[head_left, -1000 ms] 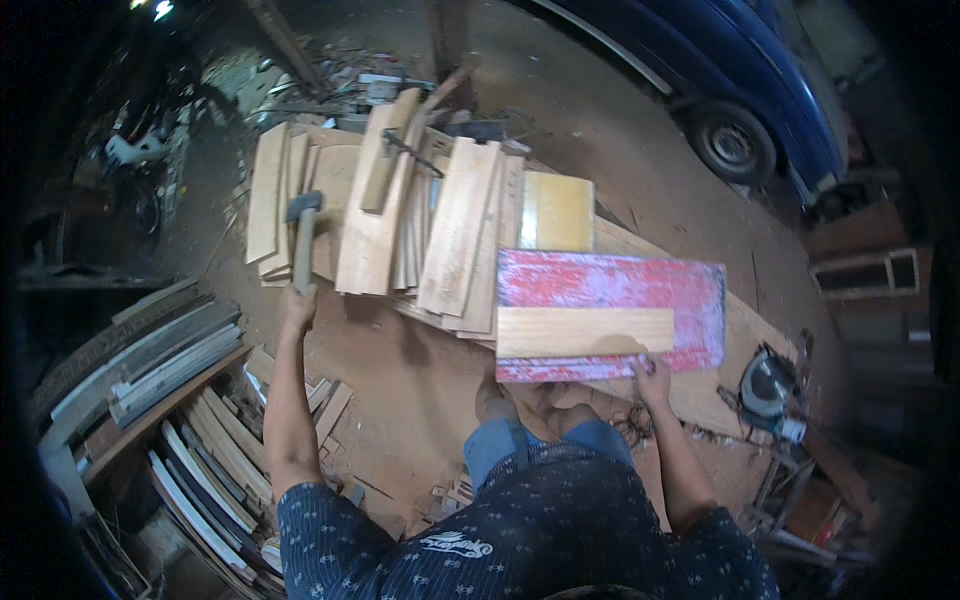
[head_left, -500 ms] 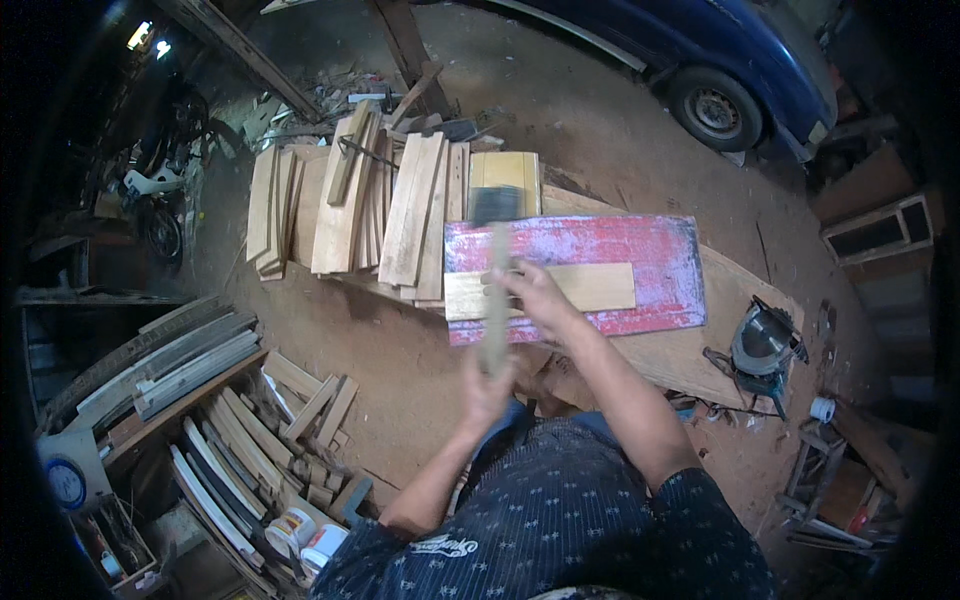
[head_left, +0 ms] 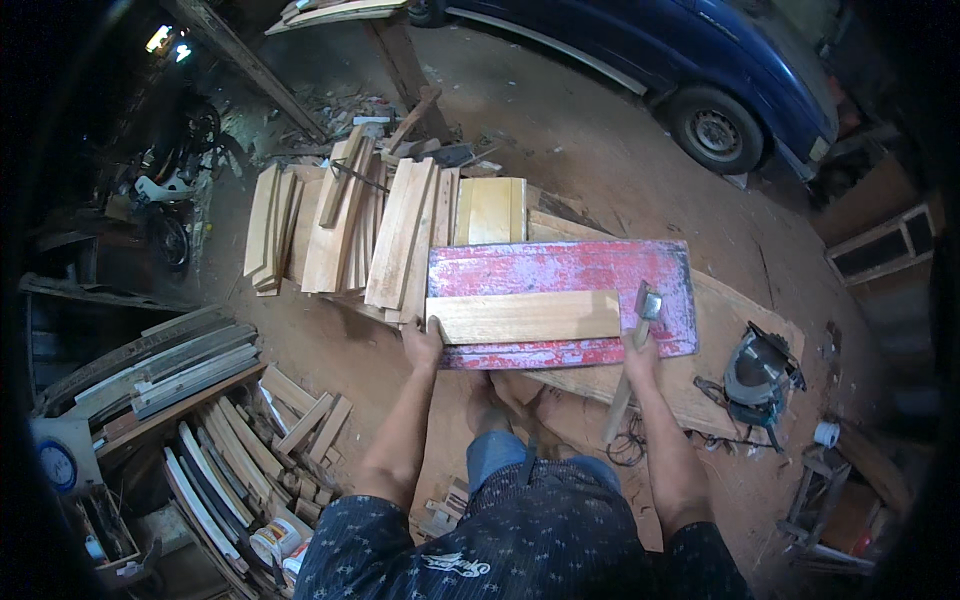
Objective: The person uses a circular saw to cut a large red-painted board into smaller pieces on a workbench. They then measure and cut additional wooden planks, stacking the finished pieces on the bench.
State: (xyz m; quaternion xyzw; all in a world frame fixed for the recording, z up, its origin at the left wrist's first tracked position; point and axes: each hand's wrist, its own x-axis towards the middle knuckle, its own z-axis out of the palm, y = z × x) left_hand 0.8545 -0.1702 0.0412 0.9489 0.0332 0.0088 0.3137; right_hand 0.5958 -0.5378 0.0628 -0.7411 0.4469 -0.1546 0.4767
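A pale wooden board lies lengthwise on a worn red-and-lilac panel. At the board's left end, my left hand grips its near corner, thumb on top and the other fingers mostly hidden. My right hand is closed around the wooden handle of a hammer, close under its metal head. The hammer's head is over the panel, just past the board's right end, while its handle slants down toward me.
Several cut boards stand in leaning rows beyond the panel's left. A circular saw sits on the plywood at right. Wood strips fill the lower left. A blue vehicle is parked at the back.
The hammer was upright before me, with both hands at its handle. Now my right hand has carried it right, and my left hand has let go and taken the board's left end.
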